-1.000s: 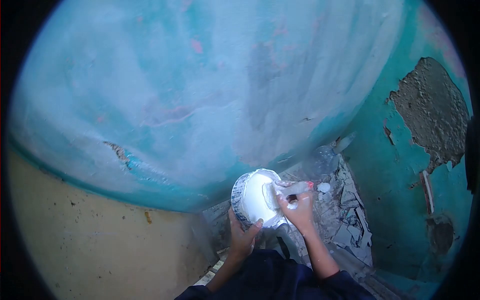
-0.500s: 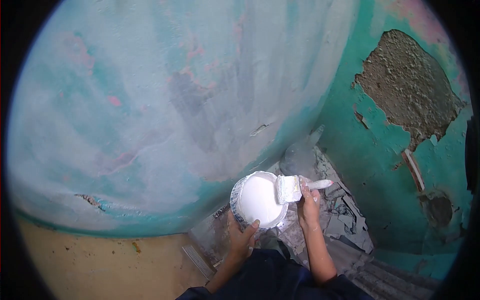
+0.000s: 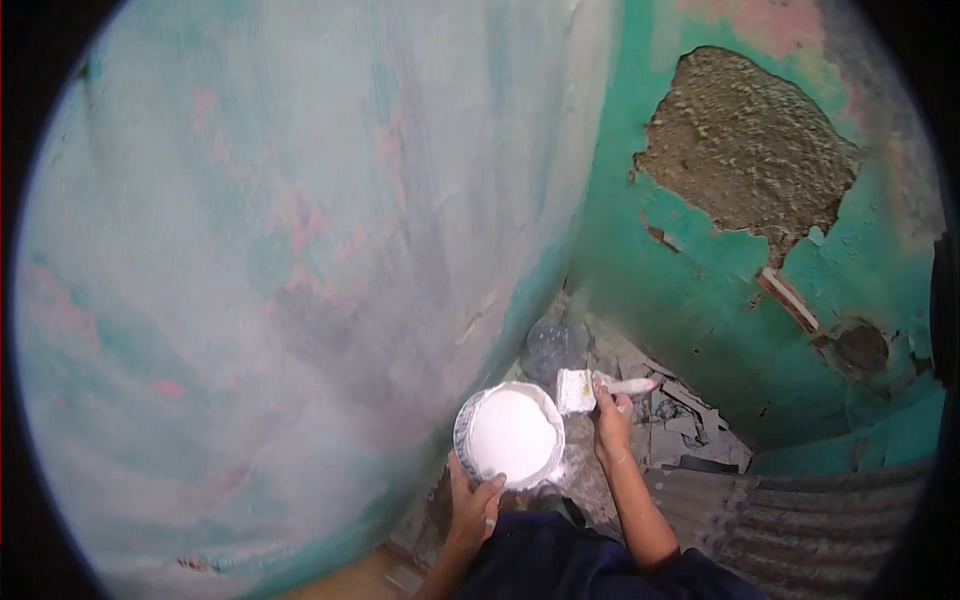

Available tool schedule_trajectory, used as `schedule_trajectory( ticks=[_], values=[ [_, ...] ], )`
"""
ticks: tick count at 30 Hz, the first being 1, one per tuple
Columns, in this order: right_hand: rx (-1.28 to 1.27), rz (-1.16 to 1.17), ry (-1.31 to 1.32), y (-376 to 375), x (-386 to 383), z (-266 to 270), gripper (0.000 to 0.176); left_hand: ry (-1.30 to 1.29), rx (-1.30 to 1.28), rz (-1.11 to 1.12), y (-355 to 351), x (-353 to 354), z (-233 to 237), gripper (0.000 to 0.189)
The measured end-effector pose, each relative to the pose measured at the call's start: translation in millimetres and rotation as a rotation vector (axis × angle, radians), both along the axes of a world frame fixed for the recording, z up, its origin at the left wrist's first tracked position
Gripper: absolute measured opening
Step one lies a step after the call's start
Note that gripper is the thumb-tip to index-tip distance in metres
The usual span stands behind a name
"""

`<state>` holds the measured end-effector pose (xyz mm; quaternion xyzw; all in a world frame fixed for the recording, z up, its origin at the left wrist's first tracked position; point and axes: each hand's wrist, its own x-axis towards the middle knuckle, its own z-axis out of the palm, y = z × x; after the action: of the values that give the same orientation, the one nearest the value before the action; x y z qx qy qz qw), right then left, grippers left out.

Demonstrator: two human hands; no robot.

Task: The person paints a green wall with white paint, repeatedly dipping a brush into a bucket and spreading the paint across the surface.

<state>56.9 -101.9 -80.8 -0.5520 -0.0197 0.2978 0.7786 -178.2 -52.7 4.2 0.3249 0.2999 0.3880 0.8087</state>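
My left hand (image 3: 474, 502) grips the lower left rim of a round tub (image 3: 461, 437), with the thumb over its edge. White paint (image 3: 512, 434) lies inside it. My right hand (image 3: 612, 418) is closed round a wide brush (image 3: 576, 391), whose white-coated head points left, just beside the tub's right rim. The brush's handle sticks out to the right, past my fingers. On the left stands a wall (image 3: 330, 180) with streaky white over turquoise and pink patches.
A green wall (image 3: 690, 300) on the right has a large bare patch (image 3: 750, 140) and a round hole (image 3: 860, 347). A clear plastic bottle (image 3: 553, 345) and broken debris (image 3: 690, 415) lie in the corner. Corrugated sheet (image 3: 790, 520) spans the lower right.
The view has turned right. The tub and brush have moved apart slightly, and the brush head is now clear of the tub's rim.
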Motion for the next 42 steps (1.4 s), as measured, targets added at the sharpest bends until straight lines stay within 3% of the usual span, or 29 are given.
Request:
schedule_trajectory(
  ticks=[8, 15, 21, 24, 27, 33, 38, 42],
  values=[
    [0.202, -0.167, 0.338, 33, -7, 23, 0.030, -0.107, -0.108, -0.120, 58, -4, 3, 0.071],
    [0.281, -0.229, 0.304, 50, 21, 49, 0.035, -0.101, -0.146, -0.169, 78, 4, -7, 0.071],
    [0.300, -0.243, 0.199, 82, 93, 73, 0.038, -0.105, -0.142, -0.074, 81, 31, 0, 0.076],
    [0.299, -0.199, 0.184, 101, 146, 59, 0.039, -0.071, -0.079, -0.026, 77, 58, -2, 0.077],
    [0.294, -0.195, 0.200, 126, 197, 59, 0.040, 0.060, -0.022, 0.071, 69, 99, 19, 0.071],
    [0.280, -0.116, 0.210, 190, 303, 94, 0.045, 0.226, -0.232, 0.206, 61, 155, 15, 0.054],
    [0.499, -0.011, 0.063, 277, 392, 146, 0.041, 0.351, -0.355, 0.329, 54, 202, 40, 0.054],
    [0.667, 0.017, 0.073, 333, 435, 160, 0.038, 0.283, -0.343, 0.388, 56, 212, 24, 0.054]
  ],
)
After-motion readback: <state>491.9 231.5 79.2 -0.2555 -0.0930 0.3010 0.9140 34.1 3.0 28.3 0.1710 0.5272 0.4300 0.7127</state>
